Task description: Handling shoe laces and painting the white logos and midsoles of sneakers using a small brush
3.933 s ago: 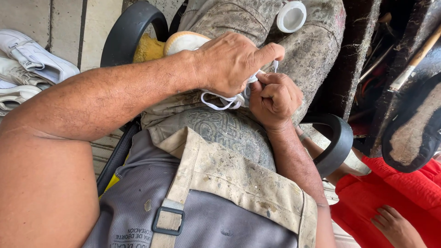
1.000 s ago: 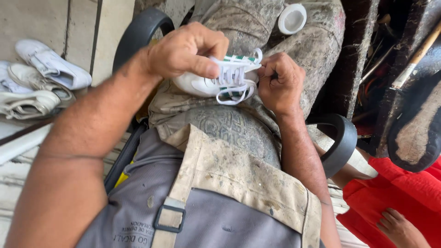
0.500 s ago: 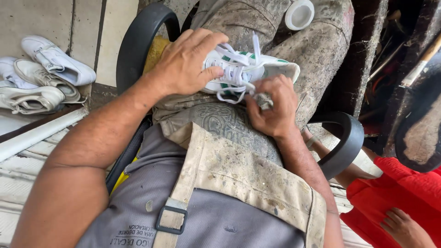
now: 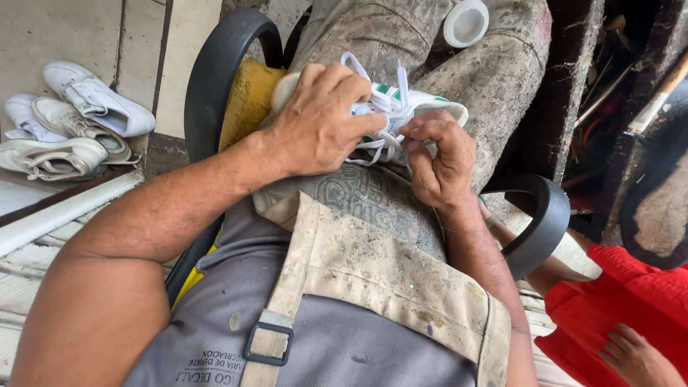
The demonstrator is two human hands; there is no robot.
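Two hands on white sneaker [image 4: 423, 104], left hand [image 4: 322, 122] gripping, right hand [image 4: 441, 154] fingers pinching laces [image 4: 376, 143]

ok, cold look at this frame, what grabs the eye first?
Dead centre: the left hand clamps a white sneaker with green stripes on the person's lap, while the right hand pinches its white laces. At far left a pile of white shoes lies on the floor. At lower right sits another person in red clothing.

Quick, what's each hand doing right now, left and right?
Left hand: closed over the white sneaker, holding it on the lap.
Right hand: fingers pinched on the white laces.
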